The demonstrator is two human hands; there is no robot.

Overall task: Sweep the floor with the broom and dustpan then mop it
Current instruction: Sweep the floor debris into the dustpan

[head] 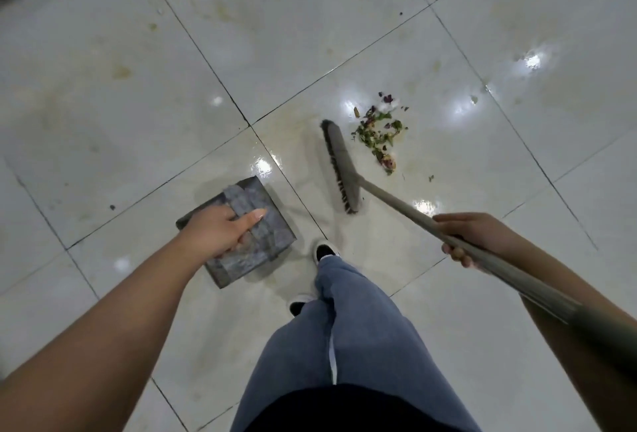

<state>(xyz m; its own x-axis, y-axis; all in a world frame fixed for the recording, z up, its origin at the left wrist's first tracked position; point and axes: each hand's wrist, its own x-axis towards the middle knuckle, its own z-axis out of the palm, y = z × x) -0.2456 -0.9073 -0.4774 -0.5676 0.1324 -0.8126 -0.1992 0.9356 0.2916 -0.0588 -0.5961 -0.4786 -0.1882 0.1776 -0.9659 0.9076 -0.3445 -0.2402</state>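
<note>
Two bare hands are at work above a glossy, pale tiled floor [103, 93] with dark grout lines and faint yellowish stains. The left hand [220, 230] grips the grey dustpan [265, 235] from above, fingers curled round its top, the pan sitting low by the floor just left of the person's feet. The right hand [472, 237] is wrapped round the long handle of the broom [341, 166], whose head lies on the tile ahead of the feet, bristles facing left. Just right of the broom head, not touching it, lies a small pile of debris [379, 133], green and reddish scraps with some white bits. Blue trousers [362, 328] and dark shoes with white toes show below.
</note>
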